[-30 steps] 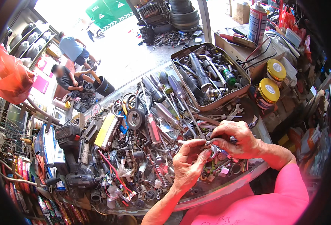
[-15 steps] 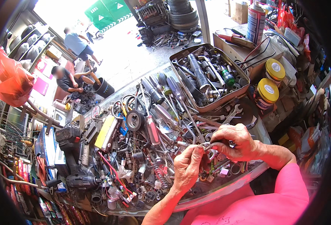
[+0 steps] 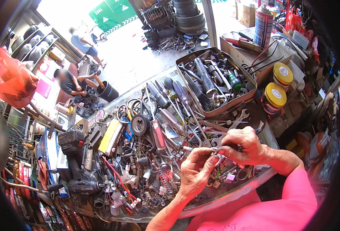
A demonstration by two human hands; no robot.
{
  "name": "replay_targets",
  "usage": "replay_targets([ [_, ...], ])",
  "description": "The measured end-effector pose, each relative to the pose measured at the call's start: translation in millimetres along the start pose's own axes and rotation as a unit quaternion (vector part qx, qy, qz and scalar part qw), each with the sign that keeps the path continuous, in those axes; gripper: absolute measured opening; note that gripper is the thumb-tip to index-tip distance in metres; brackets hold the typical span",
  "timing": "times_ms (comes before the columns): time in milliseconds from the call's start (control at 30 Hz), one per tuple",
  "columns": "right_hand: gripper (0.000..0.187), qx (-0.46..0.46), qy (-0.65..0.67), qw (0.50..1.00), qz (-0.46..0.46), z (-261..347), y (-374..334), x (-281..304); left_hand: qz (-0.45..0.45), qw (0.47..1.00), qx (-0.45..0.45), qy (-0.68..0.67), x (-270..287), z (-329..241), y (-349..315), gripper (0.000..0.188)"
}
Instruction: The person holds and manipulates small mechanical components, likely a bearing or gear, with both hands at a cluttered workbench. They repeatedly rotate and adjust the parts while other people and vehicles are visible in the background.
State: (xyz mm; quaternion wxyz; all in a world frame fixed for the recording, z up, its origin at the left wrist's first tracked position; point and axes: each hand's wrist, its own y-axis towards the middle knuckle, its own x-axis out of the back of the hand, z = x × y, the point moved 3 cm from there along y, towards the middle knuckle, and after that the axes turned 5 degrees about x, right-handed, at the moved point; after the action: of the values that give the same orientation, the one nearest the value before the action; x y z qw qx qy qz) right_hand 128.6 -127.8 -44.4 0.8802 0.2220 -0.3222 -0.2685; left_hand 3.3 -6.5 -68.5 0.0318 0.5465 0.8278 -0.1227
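My left hand (image 3: pixel 195 171) and my right hand (image 3: pixel 243 148) meet above the near right part of the cluttered bench. Between their pinched fingertips is a small silvery metal part (image 3: pixel 218 160), with a pale curved edge showing below the fingers. Most of it is covered, so its exact kind is not visible. Both thumbs press against the index fingers around it. Loose nuts, sockets and bits lie on the bench (image 3: pixel 231 196) beneath. An open-ended wrench (image 3: pixel 240 117) lies just beyond my right hand.
A metal tin (image 3: pixel 216 112) full of tools stands at the far side. Screwdrivers, a small black wheel (image 3: pixel 140 124), a yellow-and-white box (image 3: pixel 111 137) and a cordless power tool (image 3: pixel 81 186) crowd the bench. Yellow-lidded jars (image 3: pixel 275 96) stand right. Another person (image 3: pixel 66 82) sits beyond, beside a black bucket (image 3: pixel 107 92).
My left fingers have shifted their pinch, the thumb moving right toward my right fingertips. The part's pale curved edge now shows below them. A blurred grey shape has appeared at the left edge.
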Motion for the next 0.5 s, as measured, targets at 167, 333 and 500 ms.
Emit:
replay_targets([
  [167, 0.018, 0.005, -0.022, 1.0, 0.016, -3, -3, 0, 0.003, 1.0, 0.003, -0.006, 0, 0, 1, 0.023],
  [333, 0.027, -0.051, 0.026, 0.998, -0.009, 3, 2, -3, -0.009, 0.998, -0.002, -0.058, 2, 3, 3, 0.02],
  [500, 0.032, 0.01, 0.026, 1.0, -0.001, 8, 1, -4, 0.0, 0.997, 0.008, -0.075, 7, 5, 3, 0.022],
])
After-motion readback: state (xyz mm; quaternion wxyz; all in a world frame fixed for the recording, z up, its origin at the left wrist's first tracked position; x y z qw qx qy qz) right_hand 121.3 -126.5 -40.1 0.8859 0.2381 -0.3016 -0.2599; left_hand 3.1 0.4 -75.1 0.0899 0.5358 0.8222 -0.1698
